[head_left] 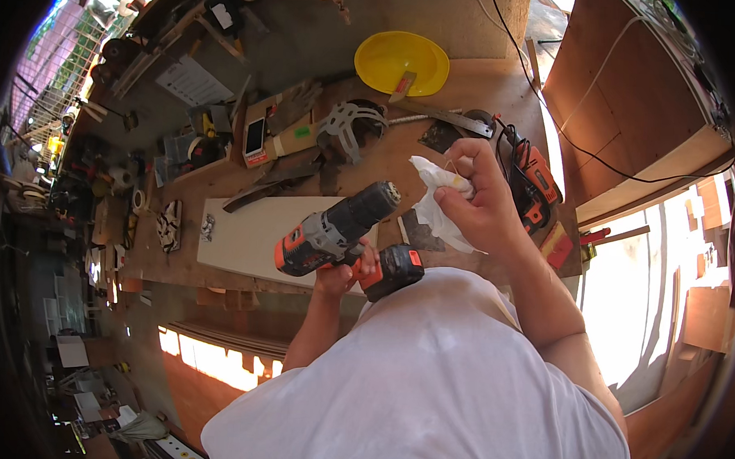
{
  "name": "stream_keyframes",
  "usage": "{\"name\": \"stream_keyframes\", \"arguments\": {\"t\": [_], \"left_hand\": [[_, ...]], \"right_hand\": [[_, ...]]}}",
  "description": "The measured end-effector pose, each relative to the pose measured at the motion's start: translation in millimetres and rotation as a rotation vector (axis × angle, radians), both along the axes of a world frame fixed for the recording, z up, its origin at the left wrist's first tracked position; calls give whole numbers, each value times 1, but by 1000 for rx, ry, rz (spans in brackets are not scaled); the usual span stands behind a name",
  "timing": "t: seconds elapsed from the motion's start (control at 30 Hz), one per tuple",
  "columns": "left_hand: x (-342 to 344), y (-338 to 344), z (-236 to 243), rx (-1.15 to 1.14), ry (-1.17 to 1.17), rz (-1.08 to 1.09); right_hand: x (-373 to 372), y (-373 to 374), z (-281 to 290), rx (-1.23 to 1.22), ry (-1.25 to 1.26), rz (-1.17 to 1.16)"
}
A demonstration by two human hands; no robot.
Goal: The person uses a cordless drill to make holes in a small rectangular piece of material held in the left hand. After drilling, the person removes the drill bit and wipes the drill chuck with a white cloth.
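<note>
My left hand (357, 270) is wrapped round the handle of an orange and black cordless drill (330, 232). The drill's chuck points up and to the right, and its black battery pack sits close to my white shirt. To the right, my right hand (480, 197) pinches a crumpled white tissue (439, 196), which hangs down below the fingers. Tissue and drill are apart. Beneath the drill a pale white board (252, 245) lies on the wooden workbench (472, 86).
A yellow hard hat (404, 59) lies at the back of the bench. An orange corded power tool (538, 179) rests at the right, near a wooden cabinet (635, 102) and a hanging black cable. Farther left are a grey helmet harness (351, 130) and a phone (256, 136) on a box.
</note>
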State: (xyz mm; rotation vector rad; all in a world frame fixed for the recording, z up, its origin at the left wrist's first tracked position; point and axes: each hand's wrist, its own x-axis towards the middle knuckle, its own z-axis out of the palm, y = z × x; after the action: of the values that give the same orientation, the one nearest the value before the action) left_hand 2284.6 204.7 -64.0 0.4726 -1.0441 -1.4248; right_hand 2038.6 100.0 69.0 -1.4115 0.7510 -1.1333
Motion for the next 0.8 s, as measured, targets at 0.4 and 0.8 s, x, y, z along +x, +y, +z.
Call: {"name": "stream_keyframes", "arguments": {"t": [0.4, 0.8], "left_hand": [[-5, 2, 17, 86, -83, 25], [-7, 0, 10, 96, 2, 21]], "right_hand": [[12, 3, 30, -448, 334, 90], [19, 4, 12, -615, 477, -40]]}}
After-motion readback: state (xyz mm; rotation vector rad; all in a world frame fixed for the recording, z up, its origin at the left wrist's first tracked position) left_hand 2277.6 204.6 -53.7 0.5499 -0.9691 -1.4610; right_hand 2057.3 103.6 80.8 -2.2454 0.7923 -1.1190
